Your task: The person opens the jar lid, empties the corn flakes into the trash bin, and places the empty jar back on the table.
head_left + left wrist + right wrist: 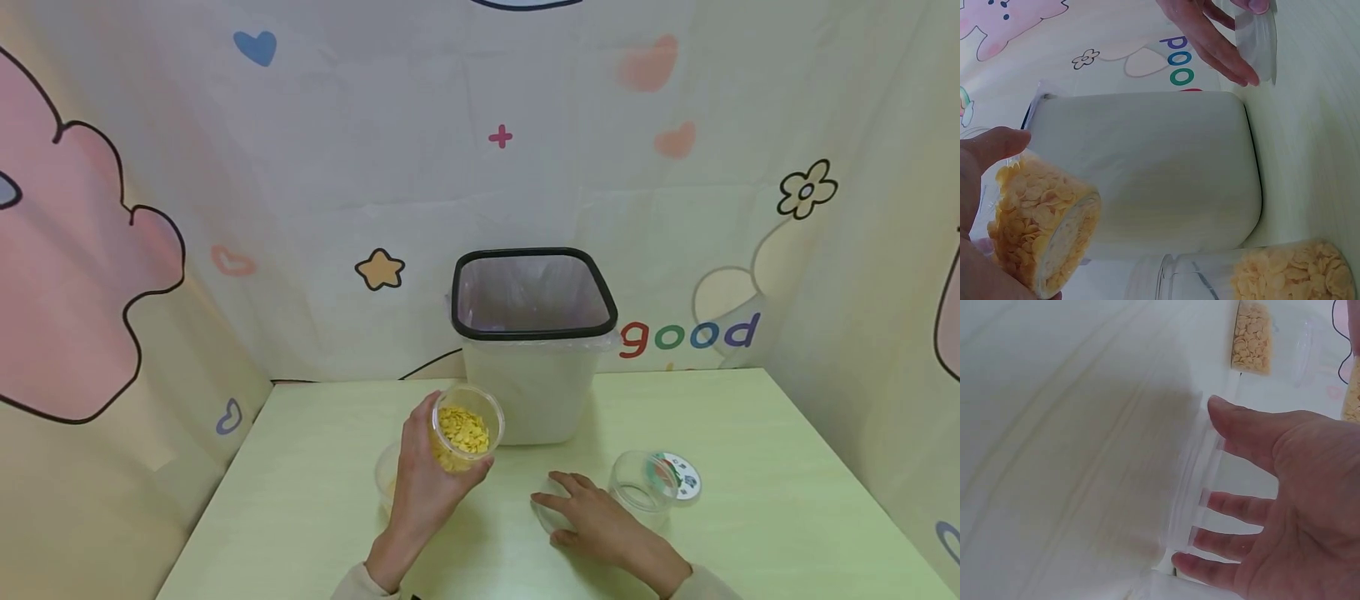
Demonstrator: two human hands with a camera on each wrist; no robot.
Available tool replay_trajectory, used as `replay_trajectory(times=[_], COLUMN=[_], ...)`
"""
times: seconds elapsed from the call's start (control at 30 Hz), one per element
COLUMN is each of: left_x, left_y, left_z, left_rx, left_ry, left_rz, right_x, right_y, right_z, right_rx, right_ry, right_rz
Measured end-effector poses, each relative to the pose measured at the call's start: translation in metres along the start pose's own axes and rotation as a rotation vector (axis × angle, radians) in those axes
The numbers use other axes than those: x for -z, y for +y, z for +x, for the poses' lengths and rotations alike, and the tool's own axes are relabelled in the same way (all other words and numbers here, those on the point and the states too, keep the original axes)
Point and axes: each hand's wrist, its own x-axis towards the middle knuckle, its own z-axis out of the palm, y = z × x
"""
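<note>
My left hand (429, 467) grips a clear plastic cup (467, 425) part filled with yellow corn flakes (1035, 206), tilted in front of the bin. On the table, my right hand (600, 521) spans a clear round lid (551, 508), thumb and fingertips at its rim. The right wrist view shows the lid's edge (1188, 481) low along the tabletop, between thumb and fingers. Behind my left wrist stands a second clear container (386, 479), with more flakes (1297, 272) at its bottom.
A white bin (532, 392) with a black rim and a liner bag stands at the back of the table. Right of my right hand are an empty clear container (641, 487) and a round lid with a printed label (684, 477). A printed curtain (420, 167) hangs behind.
</note>
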Motion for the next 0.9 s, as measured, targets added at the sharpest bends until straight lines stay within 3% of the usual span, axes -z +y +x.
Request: replay_trajectory(times=[0.37,0.9], left_x=[0.002,0.010], left_y=[0.002,0.004], left_z=[-0.002,0.001], left_rx=[0.001,0.032], left_ry=[0.006,-0.003], left_rz=[0.017,0.019], right_x=[-0.001,0.007], right_y=[0.001,-0.017], right_z=[0.000,-0.002], right_rx=[-0.009,-0.047], right_ry=[-0.007,0.140], right_rz=[0.016,-0.072])
